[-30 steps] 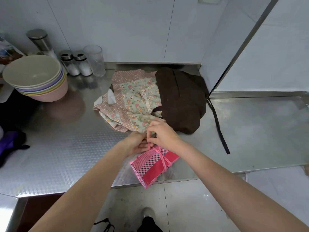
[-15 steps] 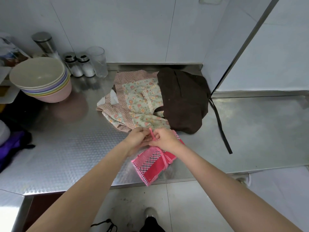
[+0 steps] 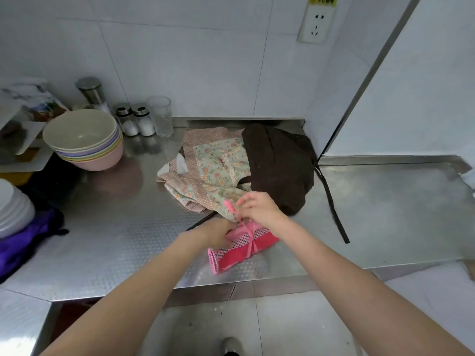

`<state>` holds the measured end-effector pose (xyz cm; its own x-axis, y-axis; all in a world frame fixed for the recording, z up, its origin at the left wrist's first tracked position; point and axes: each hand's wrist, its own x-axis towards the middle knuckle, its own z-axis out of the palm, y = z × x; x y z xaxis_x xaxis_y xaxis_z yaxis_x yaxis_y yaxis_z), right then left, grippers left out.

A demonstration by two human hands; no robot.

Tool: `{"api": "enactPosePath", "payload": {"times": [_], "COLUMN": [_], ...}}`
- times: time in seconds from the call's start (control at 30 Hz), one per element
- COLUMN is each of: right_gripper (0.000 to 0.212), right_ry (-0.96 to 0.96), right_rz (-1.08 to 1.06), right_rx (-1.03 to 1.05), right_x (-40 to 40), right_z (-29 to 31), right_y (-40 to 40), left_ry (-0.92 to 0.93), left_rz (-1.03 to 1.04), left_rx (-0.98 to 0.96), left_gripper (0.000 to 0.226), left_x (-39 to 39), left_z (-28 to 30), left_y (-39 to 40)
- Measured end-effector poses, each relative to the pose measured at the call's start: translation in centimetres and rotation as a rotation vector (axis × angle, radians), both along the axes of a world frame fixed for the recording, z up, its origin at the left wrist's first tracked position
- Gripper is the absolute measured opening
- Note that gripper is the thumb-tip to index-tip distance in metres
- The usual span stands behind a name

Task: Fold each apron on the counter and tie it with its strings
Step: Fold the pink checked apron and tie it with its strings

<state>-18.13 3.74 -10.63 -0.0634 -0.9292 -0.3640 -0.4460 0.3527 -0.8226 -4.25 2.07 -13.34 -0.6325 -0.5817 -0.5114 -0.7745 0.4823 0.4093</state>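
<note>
Here the pink apron (image 3: pixel 241 249) lies rolled at the counter (image 3: pixel 110 242) front edge, strings (image 3: pixel 248 241) wrapped around its middle. The left hand (image 3: pixel 218 231) grips the roll to steady it, while the right hand (image 3: pixel 258 208) pinches a string end (image 3: pixel 228 205) upward, probably tightening the knot. The floral apron (image 3: pixel 218 165) and brown apron (image 3: pixel 280 165) lie unfolded behind.

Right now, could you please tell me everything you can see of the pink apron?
The pink apron is a rolled cloth bundle, solid pink with black-and-white checked bands, lying near the counter's front edge. A pink string wraps its middle. The left hand grips its far end; the right hand pinches the string's raised loop.
</note>
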Motion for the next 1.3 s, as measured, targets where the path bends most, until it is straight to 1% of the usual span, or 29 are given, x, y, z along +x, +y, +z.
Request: {"api": "enactPosePath", "payload": {"times": [0.07,0.1,0.17,0.23,0.27,0.3,0.33,0.4,0.43,0.47,0.53,0.67,0.77,0.83,0.9,0.97,1.03,1.07,1.13,1.23,1.3], "right_gripper": [0.023,0.024,0.029,0.04,0.046,0.052,0.06,0.07,0.07,0.069,0.066,0.066,0.072,0.077,0.08,0.082,0.08,0.076,0.058,0.032,0.022], "right_ry": [-0.299,-0.406,-0.546,-0.576,-0.523,-0.393,-0.158,0.473,0.682,0.786,0.834,0.95,1.016,1.034,1.029,0.989,0.934,0.922,0.894,0.921,0.983], "right_rz": [-0.093,-0.125,-0.173,-0.146,-0.099,-0.011,0.106,0.296,0.35,0.368,0.371,0.283,0.239,0.214,0.185,0.143,0.074,0.033,-0.029,-0.169,-0.348], "right_rx": [0.087,0.112,0.085,0.006,-0.032,-0.061,-0.103,-0.236,-0.333,-0.409,-0.471,-0.588,-0.584,-0.548,-0.508,-0.482,-0.504,-0.535,-0.609,-0.769,-0.857], "right_x": [-0.1,0.0,-0.4,-1.1,-1.5,-1.6,-1.7,-1.7,-1.5,-1.5,-1.5,-1.6,-2.2,-3.2,-4.5,-6.0,-7.7,-9.1,-10.9,-14.2,-17.3], "right_z": [1.9,2.8,4.8,6.7,8.0,9.0,10.1,11.4,11.9,12.8,14.0,17.0,18.0,18.7,19.7,20.9,22.0,23.0,24.2,26.3,28.4], "right_y": [0.4,0.7,1.3,2.1,2.6,3.2,3.8,4.9,5.5,6.2,7.2,9.0,9.1,9.1,9.3,9.2,9.2,9.0,8.7,8.3,7.6], "left_ry": [-0.065,-0.085,-0.084,-0.091,-0.093,-0.1,-0.102,-0.099,-0.104,-0.107,-0.117,-0.105,-0.044,-0.02,-0.003,0.073,0.225,0.312,0.412,0.506,0.581], "left_rz": [-0.104,-0.137,-0.163,-0.168,-0.17,-0.173,-0.184,-0.212,-0.224,-0.244,-0.269,-0.325,-0.298,-0.268,-0.244,-0.209,-0.143,-0.109,-0.065,-0.083,-0.091], "left_rx": [-0.077,-0.116,-0.177,-0.195,-0.193,-0.182,-0.172,-0.158,-0.161,-0.174,-0.168,-0.15,-0.111,-0.148,-0.202,-0.237,-0.22,-0.191,-0.151,-0.229,-0.257], "left_gripper": [0.003,0.009,0.019,0.021,0.021,0.021,0.021,0.022,0.023,0.023,0.018,0.013,0.018,0.03,0.031,0.02,0.018,0.02,0.018,0.005,0.01], "left_x": [-0.6,-0.9,-1.5,-1.5,-1.5,-1.4,-1.4,-1.6,-1.6,-1.7,-1.6,-1.7,-2.3,-3.0,-3.6,-4.2,-5.0,-6.0,-7.3,-10.7,-14.0], "left_z": [2.2,3.3,6.0,8.6,10.0,11.1,12.4,14.9,15.9,17.4,19.5,22.8,23.7,24.2,25.0,25.9,27.2,28.3,29.4,31.7,33.7], "left_y": [0.0,0.0,-0.2,-0.4,-0.6,-0.7,-0.8,-1.0,-1.0,-0.9,-0.7,0.4,1.2,1.4,1.2,0.7,0.6,0.5,0.7,0.2,0.0]}}
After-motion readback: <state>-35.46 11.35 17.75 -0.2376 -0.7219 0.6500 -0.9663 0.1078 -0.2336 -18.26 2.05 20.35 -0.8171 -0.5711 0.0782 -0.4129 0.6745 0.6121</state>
